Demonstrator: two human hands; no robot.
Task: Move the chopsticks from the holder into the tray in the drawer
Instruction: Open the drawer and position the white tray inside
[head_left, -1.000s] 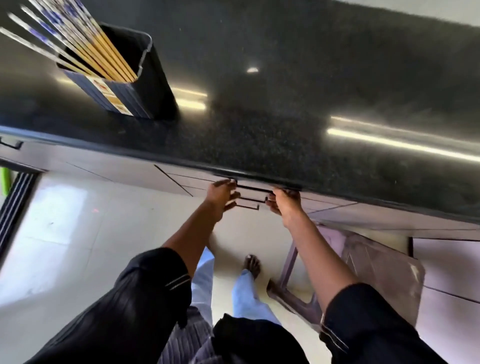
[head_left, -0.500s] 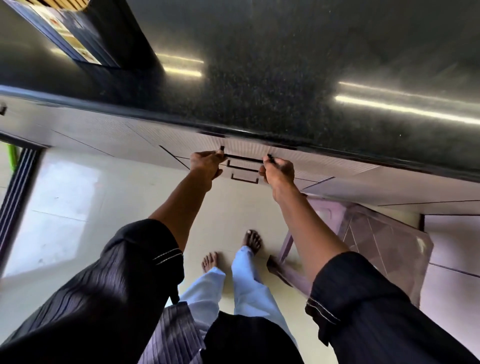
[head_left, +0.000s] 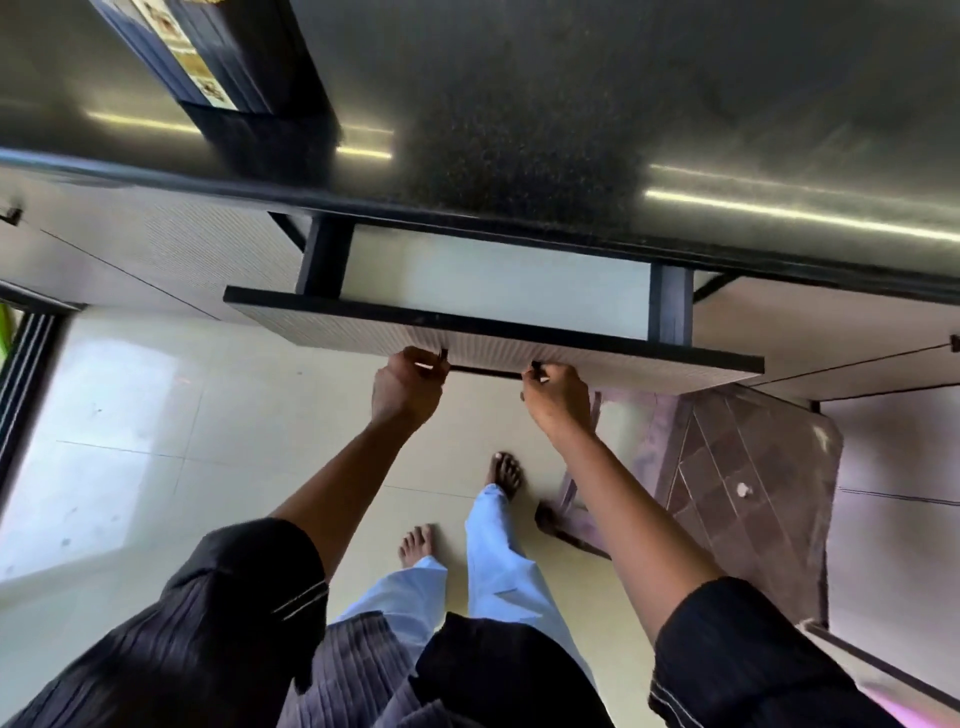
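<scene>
The dark holder (head_left: 228, 57) stands on the black countertop (head_left: 571, 104) at the top left; only its lower part shows and the chopsticks are cut off by the frame's top edge. Below the counter's edge a drawer (head_left: 493, 280) is pulled partly out, its pale floor visible. No tray can be made out inside it. My left hand (head_left: 408, 387) and my right hand (head_left: 558, 397) both grip the dark bar handle (head_left: 485, 372) on the drawer's front panel, one at each end.
A brown plastic stool (head_left: 743, 488) stands on the tiled floor to the right, just under the drawer's right end. My bare feet (head_left: 504, 470) are on the floor below the drawer. Closed cabinet fronts (head_left: 145, 249) flank the drawer on both sides.
The drawer, shut a second ago, has slid out towards me with both hands on its handle. The view has tilted down, so the chopsticks have left the frame.
</scene>
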